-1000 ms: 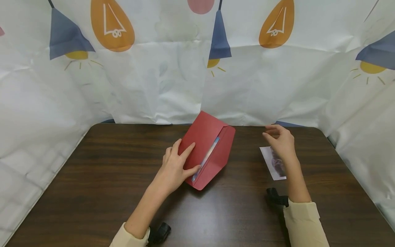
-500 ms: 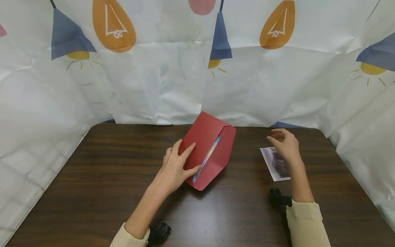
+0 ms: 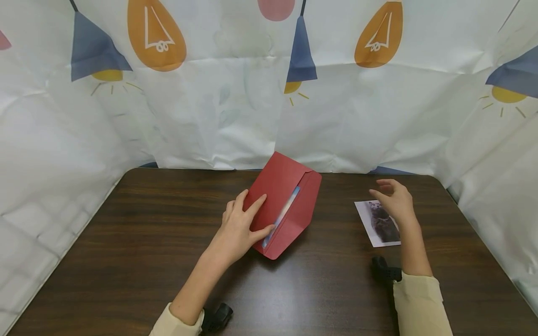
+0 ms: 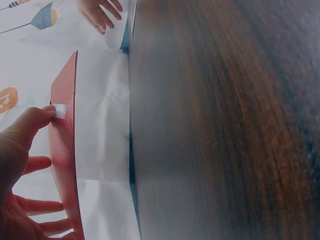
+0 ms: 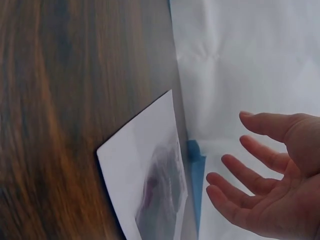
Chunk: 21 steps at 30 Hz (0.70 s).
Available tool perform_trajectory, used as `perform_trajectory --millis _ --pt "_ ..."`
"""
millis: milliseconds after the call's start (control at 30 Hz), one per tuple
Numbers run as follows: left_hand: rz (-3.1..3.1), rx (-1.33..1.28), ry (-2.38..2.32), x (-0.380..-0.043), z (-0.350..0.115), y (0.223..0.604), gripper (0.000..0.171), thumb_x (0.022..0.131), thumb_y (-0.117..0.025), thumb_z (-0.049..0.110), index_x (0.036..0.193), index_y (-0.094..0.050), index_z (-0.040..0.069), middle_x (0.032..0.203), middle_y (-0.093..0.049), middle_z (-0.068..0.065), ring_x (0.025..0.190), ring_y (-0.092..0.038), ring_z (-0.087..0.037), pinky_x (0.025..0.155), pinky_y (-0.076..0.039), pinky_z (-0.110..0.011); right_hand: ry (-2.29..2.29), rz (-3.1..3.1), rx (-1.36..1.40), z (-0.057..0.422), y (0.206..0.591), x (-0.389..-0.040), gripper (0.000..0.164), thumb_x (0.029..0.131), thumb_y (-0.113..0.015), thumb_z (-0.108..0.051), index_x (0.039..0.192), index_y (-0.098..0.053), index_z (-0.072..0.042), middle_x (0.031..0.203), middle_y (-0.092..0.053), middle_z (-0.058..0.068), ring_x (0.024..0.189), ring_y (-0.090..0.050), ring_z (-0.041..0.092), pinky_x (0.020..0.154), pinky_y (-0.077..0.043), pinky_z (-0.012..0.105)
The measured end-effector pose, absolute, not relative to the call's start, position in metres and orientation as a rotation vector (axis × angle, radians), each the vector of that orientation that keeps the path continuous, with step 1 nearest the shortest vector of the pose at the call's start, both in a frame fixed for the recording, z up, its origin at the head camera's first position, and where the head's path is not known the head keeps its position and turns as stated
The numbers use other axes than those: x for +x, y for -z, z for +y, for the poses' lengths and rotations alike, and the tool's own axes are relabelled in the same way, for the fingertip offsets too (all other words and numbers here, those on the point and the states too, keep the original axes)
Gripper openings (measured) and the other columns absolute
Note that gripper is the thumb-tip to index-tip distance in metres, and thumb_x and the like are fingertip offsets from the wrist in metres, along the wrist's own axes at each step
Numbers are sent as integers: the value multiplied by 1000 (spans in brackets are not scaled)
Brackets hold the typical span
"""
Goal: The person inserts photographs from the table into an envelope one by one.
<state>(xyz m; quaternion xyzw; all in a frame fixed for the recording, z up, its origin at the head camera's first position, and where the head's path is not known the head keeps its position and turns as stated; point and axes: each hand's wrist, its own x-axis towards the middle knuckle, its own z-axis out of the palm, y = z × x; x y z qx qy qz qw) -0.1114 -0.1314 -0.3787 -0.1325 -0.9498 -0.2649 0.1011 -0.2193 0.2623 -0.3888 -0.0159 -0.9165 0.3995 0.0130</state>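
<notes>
A red envelope [image 3: 279, 186], its pointed flap unfolded, is held at a slant in the left hand [image 3: 239, 228]. The thumb lies at the opening, where a strip of a pale blue-white card [image 3: 286, 210] shows inside; the other fingers spread over the envelope's body. In the left wrist view, that thumb tip [image 4: 48, 108] touches close to the pale strip. On the right, a photo card [image 3: 380, 226] of a grey cat lies on the table. Over its upper right side hovers the right hand [image 3: 397, 203], fingers loosely bent and holding nothing.
The dark wood table [image 3: 168, 210] reaches back to a white patterned curtain [image 3: 235, 112], which also hangs at both sides. Black wrist cameras [image 3: 218, 317] are strapped below each hand.
The right hand has drifted slightly right and toward the person, uncovering more of the cat photo. The left hand and the envelope keep their place.
</notes>
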Motion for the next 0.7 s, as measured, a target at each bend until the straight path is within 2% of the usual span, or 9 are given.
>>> perform_trajectory --millis 500,700 --pt "-2818 -375 809 -111 -131 377 74 89 -86 31 153 -56 10 160 -36 -30 132 -44 -48 104 -48 -61 -1296 -2940 -128 276 395 -219 68 110 -54 -36 157 -35 10 155 -37 42 140 -37 62 110 -38 71" --pt "-2832 -371 810 -111 -131 376 74 89 -86 32 154 -55 11 161 -36 -29 134 -43 -48 104 -48 -62 -1325 -2974 -118 282 398 -220 71 111 -52 -38 157 -32 11 156 -34 44 139 -38 62 111 -38 71"
